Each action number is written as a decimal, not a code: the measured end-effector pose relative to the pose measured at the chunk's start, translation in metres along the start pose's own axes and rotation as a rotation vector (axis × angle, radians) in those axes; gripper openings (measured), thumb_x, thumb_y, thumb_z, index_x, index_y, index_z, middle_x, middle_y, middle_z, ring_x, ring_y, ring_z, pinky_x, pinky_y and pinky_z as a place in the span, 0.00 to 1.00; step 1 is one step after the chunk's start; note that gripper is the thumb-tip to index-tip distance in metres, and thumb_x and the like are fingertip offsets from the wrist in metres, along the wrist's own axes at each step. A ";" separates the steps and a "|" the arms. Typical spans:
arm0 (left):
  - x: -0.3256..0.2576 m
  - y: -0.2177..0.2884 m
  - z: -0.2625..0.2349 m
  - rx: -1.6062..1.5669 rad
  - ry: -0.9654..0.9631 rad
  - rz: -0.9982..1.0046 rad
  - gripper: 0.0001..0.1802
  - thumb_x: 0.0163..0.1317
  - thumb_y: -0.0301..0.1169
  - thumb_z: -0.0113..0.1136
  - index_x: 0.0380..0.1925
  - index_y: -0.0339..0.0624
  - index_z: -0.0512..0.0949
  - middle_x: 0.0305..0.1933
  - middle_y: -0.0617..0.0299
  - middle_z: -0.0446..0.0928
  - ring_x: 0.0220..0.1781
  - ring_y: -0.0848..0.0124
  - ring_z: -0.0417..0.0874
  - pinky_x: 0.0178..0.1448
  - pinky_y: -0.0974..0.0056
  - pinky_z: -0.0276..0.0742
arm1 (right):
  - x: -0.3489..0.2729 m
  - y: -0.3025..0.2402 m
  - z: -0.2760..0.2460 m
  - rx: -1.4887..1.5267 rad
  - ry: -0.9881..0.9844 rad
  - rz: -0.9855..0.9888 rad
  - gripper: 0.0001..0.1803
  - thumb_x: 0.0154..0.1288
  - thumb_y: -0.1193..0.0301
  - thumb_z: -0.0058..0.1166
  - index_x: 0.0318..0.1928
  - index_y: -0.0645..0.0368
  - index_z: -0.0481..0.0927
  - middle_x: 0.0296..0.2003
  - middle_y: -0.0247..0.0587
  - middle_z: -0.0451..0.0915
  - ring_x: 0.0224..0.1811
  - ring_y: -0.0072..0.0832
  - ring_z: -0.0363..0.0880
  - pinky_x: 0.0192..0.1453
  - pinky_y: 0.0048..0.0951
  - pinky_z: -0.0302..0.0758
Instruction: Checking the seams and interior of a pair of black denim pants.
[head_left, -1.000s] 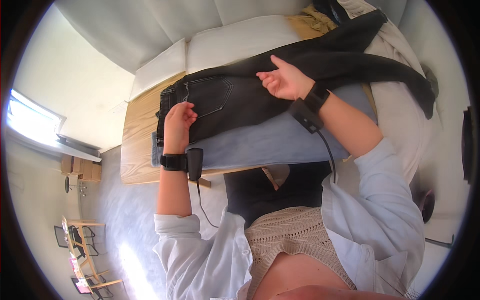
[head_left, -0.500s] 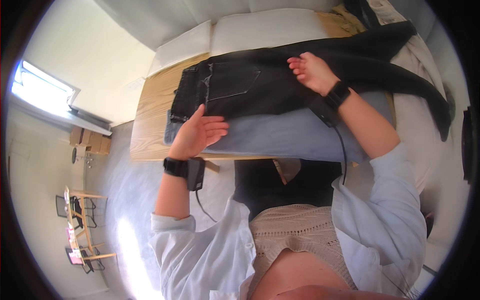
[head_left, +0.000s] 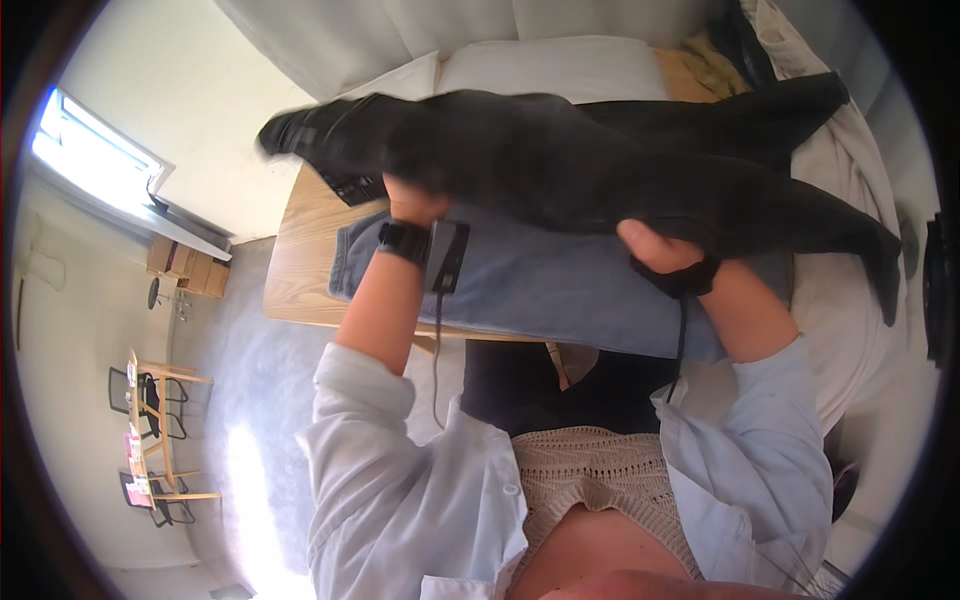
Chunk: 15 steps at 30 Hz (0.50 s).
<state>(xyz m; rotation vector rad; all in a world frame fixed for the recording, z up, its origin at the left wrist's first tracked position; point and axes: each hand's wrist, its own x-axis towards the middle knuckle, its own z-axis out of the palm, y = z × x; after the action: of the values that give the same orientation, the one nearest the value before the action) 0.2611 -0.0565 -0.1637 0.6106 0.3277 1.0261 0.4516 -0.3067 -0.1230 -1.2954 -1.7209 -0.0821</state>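
Note:
A dark, nearly black pair of jeans is lifted off the wooden table and blurred with motion. My left hand grips it near the waist end; only the back of the hand shows under the cloth. My right hand holds it further along, thumb visible, fingers hidden in the fabric. Under it lies a light blue pair of jeans, flat on the table. Both wrists wear black bands with a small black device and cable.
A white pillow or folded sheet lies at the table's far edge. A heap of pale and tan clothes fills the right side. A window is at left; chairs and a small table stand on the grey floor.
The dark jeans were lying flat with my hands resting on them. Now both hands have grabbed and raised them, the waist end swung up and left.

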 end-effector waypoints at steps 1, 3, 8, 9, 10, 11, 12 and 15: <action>0.007 -0.005 -0.008 0.044 -0.007 0.059 0.28 0.67 0.46 0.45 0.60 0.39 0.64 0.61 0.51 0.69 0.62 0.59 0.70 0.64 0.56 0.69 | -0.003 0.005 0.002 -0.044 -0.135 0.089 0.16 0.64 0.67 0.41 0.36 0.64 0.82 0.36 0.39 0.82 0.43 0.29 0.76 0.52 0.29 0.69; 0.016 -0.010 -0.029 0.229 -0.050 0.114 0.28 0.66 0.44 0.47 0.60 0.39 0.65 0.61 0.52 0.69 0.63 0.59 0.70 0.64 0.56 0.67 | -0.005 0.022 0.014 0.130 -0.226 0.313 0.17 0.64 0.65 0.42 0.33 0.64 0.82 0.35 0.39 0.82 0.41 0.28 0.76 0.51 0.29 0.68; -0.001 0.012 -0.078 1.338 -0.259 0.240 0.27 0.62 0.39 0.53 0.59 0.38 0.66 0.61 0.53 0.69 0.63 0.60 0.69 0.67 0.55 0.64 | 0.006 0.079 0.040 0.830 0.073 0.645 0.16 0.64 0.65 0.42 0.37 0.65 0.79 0.37 0.38 0.80 0.42 0.27 0.75 0.54 0.26 0.66; -0.013 0.019 -0.085 1.524 -0.287 0.282 0.27 0.61 0.38 0.54 0.59 0.38 0.66 0.61 0.53 0.69 0.63 0.60 0.69 0.67 0.55 0.63 | 0.009 0.087 0.044 0.931 0.130 0.668 0.16 0.65 0.66 0.42 0.40 0.65 0.78 0.39 0.36 0.79 0.44 0.26 0.75 0.55 0.26 0.66; -0.030 0.025 -0.088 1.668 -0.228 0.259 0.27 0.61 0.37 0.56 0.59 0.38 0.67 0.61 0.53 0.69 0.63 0.60 0.69 0.68 0.55 0.63 | 0.008 0.093 0.044 0.977 0.139 0.681 0.16 0.65 0.66 0.42 0.43 0.65 0.78 0.41 0.36 0.79 0.44 0.25 0.75 0.55 0.26 0.66; -0.048 0.031 -0.088 1.695 -0.322 0.266 0.27 0.60 0.36 0.57 0.59 0.37 0.67 0.61 0.54 0.69 0.63 0.61 0.69 0.68 0.54 0.62 | 0.008 0.097 0.045 0.967 0.153 0.702 0.16 0.65 0.66 0.42 0.43 0.65 0.78 0.41 0.35 0.79 0.44 0.25 0.74 0.54 0.26 0.67; -0.067 0.037 -0.087 1.700 -0.338 0.214 0.28 0.59 0.35 0.58 0.59 0.37 0.67 0.61 0.54 0.69 0.63 0.61 0.69 0.69 0.54 0.61 | 0.008 0.099 0.048 0.956 0.165 0.721 0.16 0.65 0.66 0.43 0.43 0.65 0.78 0.41 0.35 0.79 0.44 0.25 0.74 0.54 0.26 0.67; -0.115 0.055 -0.070 1.496 -0.355 -0.188 0.32 0.55 0.31 0.64 0.60 0.36 0.66 0.61 0.54 0.69 0.64 0.62 0.68 0.68 0.54 0.62 | 0.008 0.099 0.054 0.933 0.238 0.769 0.16 0.63 0.65 0.43 0.39 0.65 0.79 0.37 0.38 0.80 0.42 0.26 0.75 0.52 0.27 0.67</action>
<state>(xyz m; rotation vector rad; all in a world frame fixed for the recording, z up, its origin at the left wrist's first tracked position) 0.1296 -0.1142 -0.1884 2.0206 0.8108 0.3086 0.4946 -0.2281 -0.1919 -1.0537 -0.7658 0.8703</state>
